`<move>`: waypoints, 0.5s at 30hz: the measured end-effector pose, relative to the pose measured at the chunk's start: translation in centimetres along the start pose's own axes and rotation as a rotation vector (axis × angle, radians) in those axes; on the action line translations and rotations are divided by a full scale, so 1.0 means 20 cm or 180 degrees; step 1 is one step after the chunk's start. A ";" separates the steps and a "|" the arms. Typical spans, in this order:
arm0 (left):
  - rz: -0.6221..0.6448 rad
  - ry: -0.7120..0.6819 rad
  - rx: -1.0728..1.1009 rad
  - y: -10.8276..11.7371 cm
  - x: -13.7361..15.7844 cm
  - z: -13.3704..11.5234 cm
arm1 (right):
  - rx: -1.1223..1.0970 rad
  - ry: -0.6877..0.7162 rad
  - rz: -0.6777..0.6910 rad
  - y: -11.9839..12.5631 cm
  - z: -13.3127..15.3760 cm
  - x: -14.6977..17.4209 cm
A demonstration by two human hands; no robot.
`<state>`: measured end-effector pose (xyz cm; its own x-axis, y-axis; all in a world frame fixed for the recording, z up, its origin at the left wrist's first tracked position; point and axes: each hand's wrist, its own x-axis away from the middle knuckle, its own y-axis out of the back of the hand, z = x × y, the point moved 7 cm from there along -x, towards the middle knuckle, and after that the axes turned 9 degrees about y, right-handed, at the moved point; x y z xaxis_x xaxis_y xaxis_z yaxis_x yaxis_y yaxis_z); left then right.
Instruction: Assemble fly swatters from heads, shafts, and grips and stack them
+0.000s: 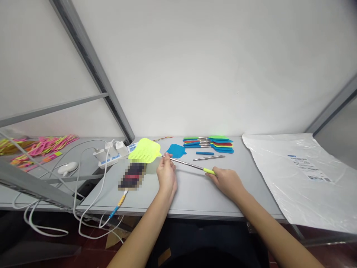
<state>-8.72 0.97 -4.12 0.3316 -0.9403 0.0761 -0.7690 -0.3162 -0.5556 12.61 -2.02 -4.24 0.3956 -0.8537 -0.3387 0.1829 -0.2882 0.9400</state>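
A yellow-green fly swatter (145, 150) with a metal telescopic rod is held in the air over the grey table. My left hand (166, 173) pinches the rod just below the mesh head. The yellow-green grip at the other end is wrapped by my right hand (227, 182). Behind my left hand lies a loose blue swatter head (176, 150). A blue grip (205, 153) and a bare metal rod (209, 158) rest on the table beyond the held rod. Farther back is a pile of swatters (208, 142) in blue, green, red and yellow.
A white plastic bag (295, 178) with a label covers the right end. At left stand a power strip (110, 162) with white chargers, a blurred phone (132, 175) and trailing white cables. Pink and yellow strips (52, 147) lie beyond the metal post (92, 70).
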 end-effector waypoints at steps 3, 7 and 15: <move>0.0458 0.0385 -0.0233 -0.12 0.12 0.12 | -0.0020 0.0079 -0.0004 -0.01 0.05 0.00; 0.0849 0.0603 -0.0427 -0.24 0.23 0.21 | -0.0128 -0.0007 -0.0009 0.00 0.04 0.00; 0.0537 0.0486 0.0136 -0.20 0.19 0.12 | -0.0356 -0.0093 -0.0102 0.04 0.02 0.01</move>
<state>-3.15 -1.00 -3.58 0.1112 -0.9886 0.1016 -0.7818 -0.1501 -0.6052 12.46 -2.54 -3.56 0.3619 -0.8575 -0.3656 0.2949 -0.2667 0.9176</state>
